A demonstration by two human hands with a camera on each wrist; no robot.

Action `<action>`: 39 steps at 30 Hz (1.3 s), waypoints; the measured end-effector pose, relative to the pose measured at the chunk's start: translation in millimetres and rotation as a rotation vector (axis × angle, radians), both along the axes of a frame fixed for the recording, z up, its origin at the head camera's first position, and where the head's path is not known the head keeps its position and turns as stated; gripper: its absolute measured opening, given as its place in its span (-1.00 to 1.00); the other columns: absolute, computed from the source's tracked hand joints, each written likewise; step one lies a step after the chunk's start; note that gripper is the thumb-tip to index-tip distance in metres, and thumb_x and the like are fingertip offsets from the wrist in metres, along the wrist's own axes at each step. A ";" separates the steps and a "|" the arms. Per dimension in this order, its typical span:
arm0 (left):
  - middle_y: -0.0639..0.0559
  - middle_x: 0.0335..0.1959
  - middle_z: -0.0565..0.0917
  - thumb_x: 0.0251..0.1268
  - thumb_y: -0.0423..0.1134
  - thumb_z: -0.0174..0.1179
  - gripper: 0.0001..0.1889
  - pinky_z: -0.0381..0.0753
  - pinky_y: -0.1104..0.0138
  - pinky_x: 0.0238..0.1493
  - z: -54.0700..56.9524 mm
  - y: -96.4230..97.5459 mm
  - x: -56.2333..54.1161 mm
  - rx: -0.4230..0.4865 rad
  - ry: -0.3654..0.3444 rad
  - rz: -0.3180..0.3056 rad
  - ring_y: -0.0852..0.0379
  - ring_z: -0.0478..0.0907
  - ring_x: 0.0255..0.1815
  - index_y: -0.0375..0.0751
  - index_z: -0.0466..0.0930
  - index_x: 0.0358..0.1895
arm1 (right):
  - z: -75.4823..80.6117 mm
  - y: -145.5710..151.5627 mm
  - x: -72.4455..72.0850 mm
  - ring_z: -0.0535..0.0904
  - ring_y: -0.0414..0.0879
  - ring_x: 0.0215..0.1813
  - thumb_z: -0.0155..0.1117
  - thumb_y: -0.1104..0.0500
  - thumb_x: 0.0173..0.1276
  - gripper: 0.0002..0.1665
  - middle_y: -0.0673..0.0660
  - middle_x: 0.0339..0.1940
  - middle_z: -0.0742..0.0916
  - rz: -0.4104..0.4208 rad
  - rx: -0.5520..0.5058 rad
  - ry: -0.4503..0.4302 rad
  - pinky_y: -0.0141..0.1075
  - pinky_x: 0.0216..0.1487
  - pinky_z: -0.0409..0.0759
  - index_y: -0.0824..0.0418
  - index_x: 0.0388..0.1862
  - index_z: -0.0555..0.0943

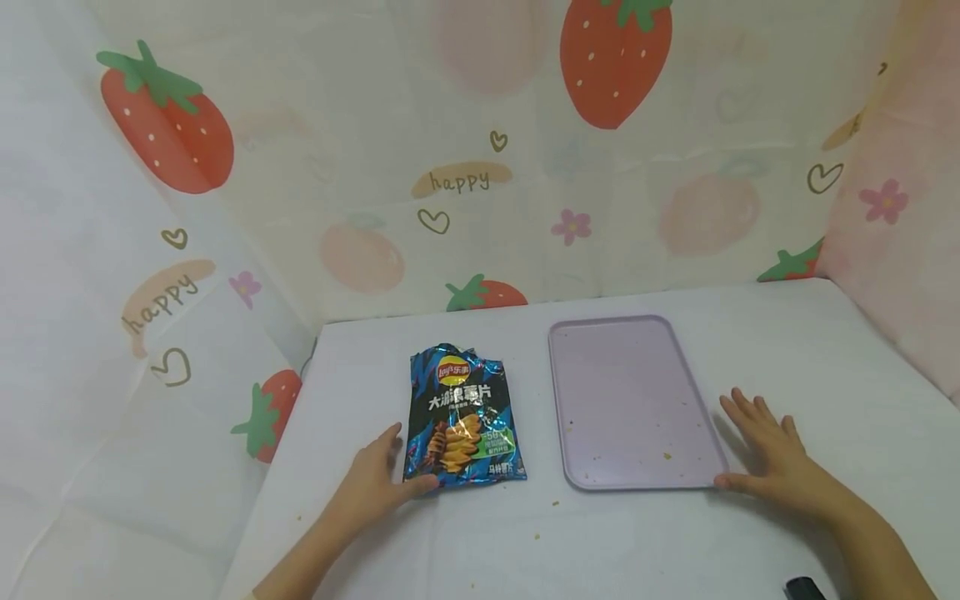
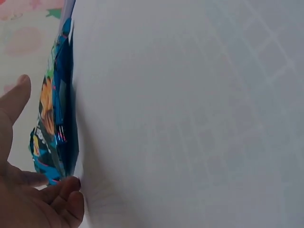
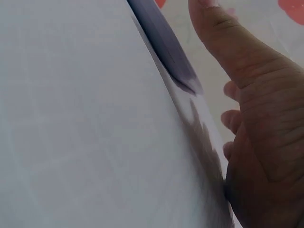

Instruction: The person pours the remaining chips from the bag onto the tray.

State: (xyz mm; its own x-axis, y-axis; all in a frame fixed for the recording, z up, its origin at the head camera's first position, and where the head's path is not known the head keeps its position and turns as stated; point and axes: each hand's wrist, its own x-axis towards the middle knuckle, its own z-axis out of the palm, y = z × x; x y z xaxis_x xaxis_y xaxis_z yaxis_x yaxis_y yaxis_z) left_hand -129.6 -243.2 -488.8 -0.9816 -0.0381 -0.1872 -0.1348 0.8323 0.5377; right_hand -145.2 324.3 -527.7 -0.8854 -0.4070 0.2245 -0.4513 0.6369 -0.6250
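Note:
A blue and black potato chip bag lies face up on the white table, its top edge jagged as if torn. At its left side is my left hand, thumb at the bag's lower left corner and fingers along the edge. The left wrist view shows the bag edge-on beside the hand; whether they touch I cannot tell. A pale purple tray lies to the right, with crumbs on it. Beside its lower right corner my right hand spreads its fingers, thumb close to the rim.
Several crumbs are scattered on the white tablecloth near the front. A dark object pokes in at the bottom right. Strawberry-printed cloth stands behind the table and at both sides.

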 end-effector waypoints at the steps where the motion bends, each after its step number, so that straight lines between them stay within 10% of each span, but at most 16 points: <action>1: -0.30 0.43 0.47 -0.08 0.45 0.45 0.27 0.55 -0.13 0.27 -0.3 1.0 0.1 0.008 -0.001 0.004 -0.26 0.52 0.32 -0.25 0.10 0.61 | -0.5 0.0 0.7 -0.36 0.46 0.65 0.60 0.03 0.15 0.32 0.44 0.67 -0.01 -0.001 0.008 0.003 0.30 0.46 -0.73 0.21 0.69 -0.02; 8: -0.26 0.27 0.54 -0.10 0.27 0.58 0.26 0.60 0.02 0.10 -1.1 5.4 -2.8 0.038 0.028 0.001 0.05 0.54 -0.07 -0.35 0.11 0.58 | -3.2 -0.4 2.1 -0.35 0.38 0.67 0.62 -0.02 0.11 0.36 0.36 0.69 0.01 0.011 0.033 0.013 0.28 0.48 -0.72 0.21 0.70 -0.03; 23: -0.23 0.18 0.60 -0.10 0.05 0.64 0.20 0.52 -0.13 0.28 -8.1 0.9 -10.9 0.132 -0.021 0.117 -0.12 0.58 0.15 -0.21 0.10 0.60 | -4.6 -8.4 1.4 -0.35 0.31 0.69 0.61 -0.20 0.08 0.37 0.25 0.71 0.07 0.011 0.102 -0.004 0.16 0.53 -0.71 0.15 0.69 0.04; 34: -0.15 0.00 0.69 0.14 -0.33 0.51 -0.18 0.69 0.24 -0.05 -11.0 3.0 -13.8 0.394 -0.003 0.158 0.10 0.68 -0.11 -0.32 0.30 0.46 | -3.7 -5.4 4.0 -0.32 0.20 0.71 0.59 -0.25 0.09 0.36 0.18 0.71 0.12 0.000 0.145 0.017 0.10 0.56 -0.69 0.14 0.69 0.05; 39: -0.24 0.06 0.72 0.27 -0.36 0.41 -0.47 0.68 0.14 0.12 -10.9 0.7 -13.4 0.446 0.023 0.182 -0.04 0.70 0.05 -0.38 0.48 0.28 | -3.3 -5.1 5.8 -0.33 0.17 0.72 0.59 -0.24 0.08 0.36 0.21 0.70 0.14 -0.003 0.134 0.004 0.08 0.56 -0.70 0.15 0.69 0.05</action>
